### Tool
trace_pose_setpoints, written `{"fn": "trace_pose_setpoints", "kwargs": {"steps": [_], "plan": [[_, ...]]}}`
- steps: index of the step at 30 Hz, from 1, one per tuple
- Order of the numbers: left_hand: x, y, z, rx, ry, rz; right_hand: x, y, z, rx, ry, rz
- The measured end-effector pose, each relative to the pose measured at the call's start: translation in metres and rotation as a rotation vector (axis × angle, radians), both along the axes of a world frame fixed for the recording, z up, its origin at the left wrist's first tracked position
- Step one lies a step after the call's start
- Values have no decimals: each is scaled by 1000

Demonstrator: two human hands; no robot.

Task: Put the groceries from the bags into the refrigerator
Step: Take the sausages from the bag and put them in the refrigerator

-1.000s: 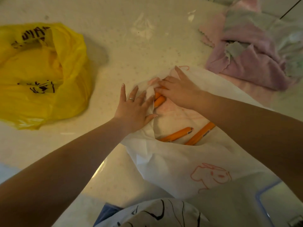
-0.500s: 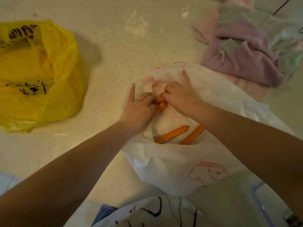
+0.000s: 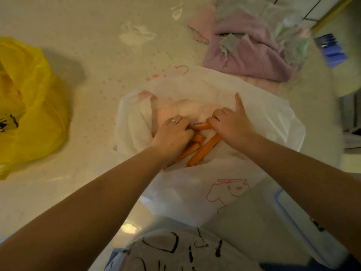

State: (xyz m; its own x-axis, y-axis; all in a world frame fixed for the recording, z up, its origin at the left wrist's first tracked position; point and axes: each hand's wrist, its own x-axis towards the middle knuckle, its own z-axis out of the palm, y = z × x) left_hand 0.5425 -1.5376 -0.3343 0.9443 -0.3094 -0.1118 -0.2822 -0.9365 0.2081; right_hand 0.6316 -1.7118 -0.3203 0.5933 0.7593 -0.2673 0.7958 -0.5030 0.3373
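Orange sausages (image 3: 203, 151) lie inside the white bag (image 3: 195, 194), long axes slanting toward me between my hands. My left hand (image 3: 172, 133) curls over several; my right hand (image 3: 232, 124) pinches one, forefinger straight. Fingertips are hidden, the count unclear, no refrigerator in view.

1. The white bag (image 3: 195, 194) looks like thin, matt, half-translucent plastic film, crinkled, with pink line drawings printed on it.
2. The orange sticks (image 3: 205, 151) inside it look smooth, with a slight sheen like a tight plastic skin.
3. The yellow bag (image 3: 33, 114) at left is thin plastic film, creased, faintly glossy.
4. The cloths (image 3: 252, 55) at far right are soft, fuzzy, matt fabric.
5. The tabletop (image 3: 101, 47) is smooth and glossy, catching light.
6. The ring (image 3: 174, 121) on the left hand (image 3: 172, 133) looks like shiny metal.
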Motion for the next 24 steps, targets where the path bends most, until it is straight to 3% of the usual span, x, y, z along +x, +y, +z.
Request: {"fn": "trace_pose_setpoints", "kwargs": {"steps": [9, 14, 19, 24], "plan": [[-11, 22, -3, 94, 189, 82, -7, 19, 2, -25, 120, 52], [-7, 18, 20, 32, 109, 98, -1, 29, 12, -17, 72, -38], [-25, 25, 60, -124, -87, 186, -1, -2, 27, 199, -107, -16], [-48, 7, 49, -293, -1, 346, -18, -38, 25, 216, 33, 119]]}}
